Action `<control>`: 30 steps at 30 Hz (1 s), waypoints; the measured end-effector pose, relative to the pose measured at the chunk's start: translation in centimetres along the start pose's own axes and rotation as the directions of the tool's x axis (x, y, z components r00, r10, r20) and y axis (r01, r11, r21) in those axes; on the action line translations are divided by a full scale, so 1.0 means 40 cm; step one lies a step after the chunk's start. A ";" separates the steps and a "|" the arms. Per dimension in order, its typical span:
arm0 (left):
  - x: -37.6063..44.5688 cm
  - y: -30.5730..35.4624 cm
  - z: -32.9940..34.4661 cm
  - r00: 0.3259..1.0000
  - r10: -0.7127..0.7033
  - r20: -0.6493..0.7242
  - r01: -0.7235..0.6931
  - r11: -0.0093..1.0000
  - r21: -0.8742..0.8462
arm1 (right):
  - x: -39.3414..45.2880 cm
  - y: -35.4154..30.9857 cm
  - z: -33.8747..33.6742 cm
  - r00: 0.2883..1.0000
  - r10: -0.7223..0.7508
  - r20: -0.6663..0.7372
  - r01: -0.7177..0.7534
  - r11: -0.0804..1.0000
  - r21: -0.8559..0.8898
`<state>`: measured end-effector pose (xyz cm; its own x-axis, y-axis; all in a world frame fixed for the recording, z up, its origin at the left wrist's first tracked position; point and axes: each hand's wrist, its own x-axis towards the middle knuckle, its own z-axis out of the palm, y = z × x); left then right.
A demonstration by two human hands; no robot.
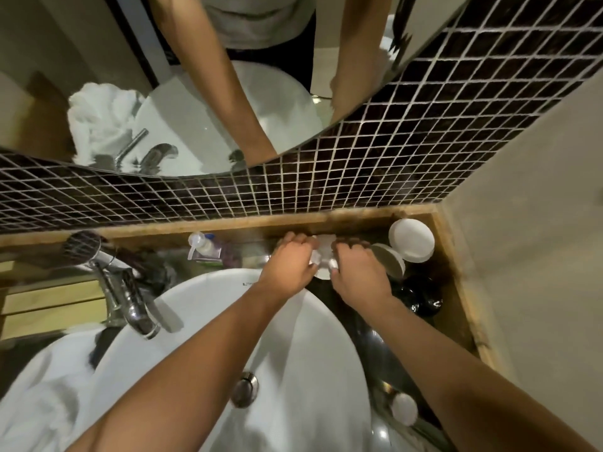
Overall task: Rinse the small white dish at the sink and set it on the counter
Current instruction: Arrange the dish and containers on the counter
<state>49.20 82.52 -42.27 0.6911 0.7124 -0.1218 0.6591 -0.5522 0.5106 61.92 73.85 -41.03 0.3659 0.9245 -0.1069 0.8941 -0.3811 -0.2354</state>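
Both hands meet over the dark counter (365, 324) behind the sink's right rim. Between them is a small white dish (323, 273), mostly hidden by my fingers, with only its lower edge and a pale patch above showing. My left hand (292, 261) grips its left side. My right hand (357, 270) grips its right side, fingers curled over the top. The white sink basin (293, 347) lies below my forearms, and no water runs from the chrome tap (132, 306).
Two round white dishes (411, 240) (390, 260) and a black jar (421, 295) stand right of my hands. A pump bottle (202, 246) stands at the back left. A white towel (42, 389) lies lower left. A small white lid (404, 409) sits front right. Tiled wall and mirror rise behind.
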 end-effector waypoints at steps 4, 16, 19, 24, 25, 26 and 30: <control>0.011 -0.004 0.007 1.000 0.017 0.005 -0.017 1.000 0.011 | 0.025 -0.011 0.016 1.000 -0.017 0.025 0.017 1.000 -0.023; 0.006 0.003 0.027 0.998 0.056 -0.034 -0.053 0.996 0.066 | 0.037 -0.010 0.007 0.995 -0.025 0.100 0.036 0.994 -0.102; 0.001 0.009 0.029 0.996 0.075 -0.042 -0.067 0.986 0.154 | 0.032 -0.010 -0.005 0.995 -0.044 0.092 0.055 0.990 -0.127; -0.030 0.020 0.022 0.994 0.106 -0.025 -0.100 0.980 0.174 | -0.005 -0.010 -0.035 0.995 -0.054 0.079 0.062 0.993 -0.102; -0.039 0.023 0.019 0.993 0.113 -0.020 -0.108 0.979 0.172 | -0.015 -0.012 -0.043 0.995 -0.050 0.081 0.058 0.994 -0.098; -0.049 0.027 0.015 0.993 0.119 -0.016 -0.115 0.979 0.170 | -0.027 -0.014 -0.050 0.995 -0.045 0.085 0.053 0.994 -0.095; -0.095 0.050 -0.002 0.992 0.129 0.000 -0.127 0.980 0.156 | -0.093 -0.017 -0.080 0.995 -0.025 0.101 0.034 0.995 -0.091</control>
<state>47.87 78.76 -40.72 0.7703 0.6353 -0.0555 0.6040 -0.6990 0.3827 60.78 70.69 -37.36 0.3156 0.9281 -0.1977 0.9258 -0.3468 -0.1502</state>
